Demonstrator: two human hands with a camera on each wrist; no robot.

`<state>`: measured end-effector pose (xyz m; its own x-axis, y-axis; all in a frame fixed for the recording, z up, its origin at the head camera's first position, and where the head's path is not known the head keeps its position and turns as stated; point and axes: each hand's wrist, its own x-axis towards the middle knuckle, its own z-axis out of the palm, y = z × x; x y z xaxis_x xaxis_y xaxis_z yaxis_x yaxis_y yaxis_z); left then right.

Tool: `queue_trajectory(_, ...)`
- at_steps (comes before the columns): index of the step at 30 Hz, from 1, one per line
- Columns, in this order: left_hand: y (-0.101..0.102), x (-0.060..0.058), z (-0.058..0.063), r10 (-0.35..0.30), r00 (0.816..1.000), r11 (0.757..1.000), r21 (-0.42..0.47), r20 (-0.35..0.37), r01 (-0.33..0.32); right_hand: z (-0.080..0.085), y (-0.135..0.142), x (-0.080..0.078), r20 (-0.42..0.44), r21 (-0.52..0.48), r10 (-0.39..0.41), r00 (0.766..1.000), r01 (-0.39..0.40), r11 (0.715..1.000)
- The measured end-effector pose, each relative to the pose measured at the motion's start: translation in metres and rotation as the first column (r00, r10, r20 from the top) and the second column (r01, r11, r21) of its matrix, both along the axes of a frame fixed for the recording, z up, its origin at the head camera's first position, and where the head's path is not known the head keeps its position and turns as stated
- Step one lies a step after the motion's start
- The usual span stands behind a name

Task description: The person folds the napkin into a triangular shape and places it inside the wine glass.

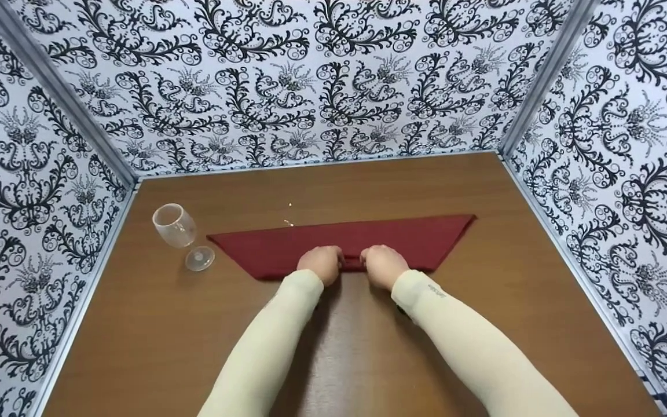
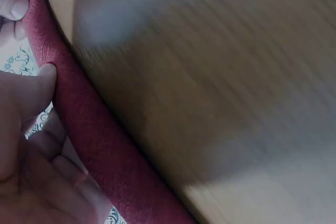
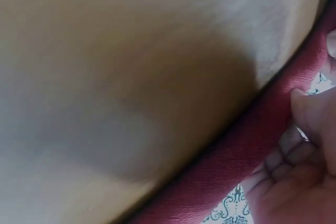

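Note:
A dark red cloth napkin [image 1: 287,246] lies folded into a wide trapezoid, longer at its far edge, with pointed far corners. Side by side at the middle of its near edge are my left hand [image 1: 321,263] and my right hand [image 1: 385,265], a small gap between them. Each pinches the napkin's thick near edge. In the left wrist view, the left thumb [image 2: 44,80] presses the rolled-looking edge [image 2: 105,140], fingers on the far side. The right wrist view likewise has the right thumb [image 3: 302,100] against the cloth [image 3: 231,150]. The napkin's middle is partly hidden by the hands.
To the left of the napkin, a clear stemmed glass [image 1: 176,227] stands upright on the brown wooden table [image 1: 206,341]. Black-and-white patterned walls [image 1: 287,87] close off the back and both sides. Small bright specks show on the table behind the napkin.

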<state>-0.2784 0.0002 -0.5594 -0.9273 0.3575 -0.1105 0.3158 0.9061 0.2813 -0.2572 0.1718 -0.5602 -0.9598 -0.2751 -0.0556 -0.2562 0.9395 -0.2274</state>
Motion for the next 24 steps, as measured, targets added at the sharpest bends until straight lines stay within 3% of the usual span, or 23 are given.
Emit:
queue_trajectory(3, 0.002, -0.001, -0.002, 0.031, 0.999, 0.999, 0.018, -0.019, -0.031, 0.003, -0.002, -0.002, -0.005, -0.009, -0.04, 0.999, 0.04, 0.999)
queue_trajectory(6, 0.006, 0.002, -0.005, 0.021, 0.992, 0.999, -0.023, -0.121, -0.024, 0.002, -0.003, -0.001, -0.085, 0.014, -0.034, 0.996, 0.036, 0.999)
queue_trajectory(9, 0.01, 0.008, -0.006, -0.032, 0.969, 0.994, -0.106, -0.244, 0.006, -0.001, -0.003, 0.003, -0.169, 0.082, 0.024, 0.985, -0.01, 0.997)
queue_trajectory(12, 0.01, 0.017, -0.004, -0.096, 0.945, 0.98, -0.194, -0.312, 0.035, -0.004, -0.004, 0.009, -0.205, 0.158, 0.078, 0.976, -0.046, 0.986)
queue_trajectory(18, 0.006, 0.029, 0.0, -0.169, 0.947, 0.958, -0.27, -0.273, 0.093, -0.003, -0.003, 0.02, -0.181, 0.229, 0.123, 0.976, -0.08, 0.97)
queue_trajectory(24, -0.002, 0.032, 0.0, -0.237, 0.943, 0.938, -0.306, -0.234, 0.16, -0.002, -0.002, 0.028, -0.164, 0.273, 0.197, 0.966, -0.148, 0.951)
